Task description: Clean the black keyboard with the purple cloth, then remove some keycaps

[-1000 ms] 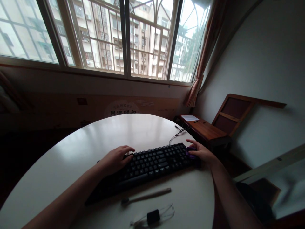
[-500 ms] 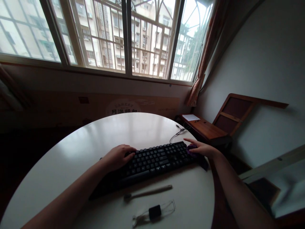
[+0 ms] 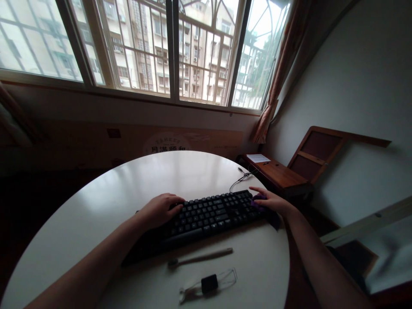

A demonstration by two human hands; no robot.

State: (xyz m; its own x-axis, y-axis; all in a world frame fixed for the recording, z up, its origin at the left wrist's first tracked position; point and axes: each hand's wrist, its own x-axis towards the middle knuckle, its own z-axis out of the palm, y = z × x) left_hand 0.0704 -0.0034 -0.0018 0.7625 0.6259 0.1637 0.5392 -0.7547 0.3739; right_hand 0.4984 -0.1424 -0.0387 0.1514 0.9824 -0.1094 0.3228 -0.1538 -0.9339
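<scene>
A black keyboard [image 3: 206, 216] lies at a slant on the white round table [image 3: 154, 174]. My left hand [image 3: 165, 208] is closed over the keyboard's left part, its fingertips at the far edge and the thumb over the keys. At the right end, by the number keys, my right hand [image 3: 272, 200] presses a purple cloth [image 3: 257, 201] against the keyboard, with its index finger stretched out. A dark flap of the cloth hangs toward the table edge. Closer to me lie a toothbrush [image 3: 202, 257] and a black binder clip [image 3: 209, 283] with wire handles.
The keyboard's cable [image 3: 236, 182] lies coiled near the far right table edge. Beyond that edge stands a wooden chair [image 3: 283, 174] with a white paper [image 3: 258, 158] on it. Barred windows [image 3: 199, 60] and a curtain [image 3: 268, 116] are at the back.
My right hand and the purple cloth have shifted very slightly at the keyboard's right end. My left hand stays in place on the keyboard.
</scene>
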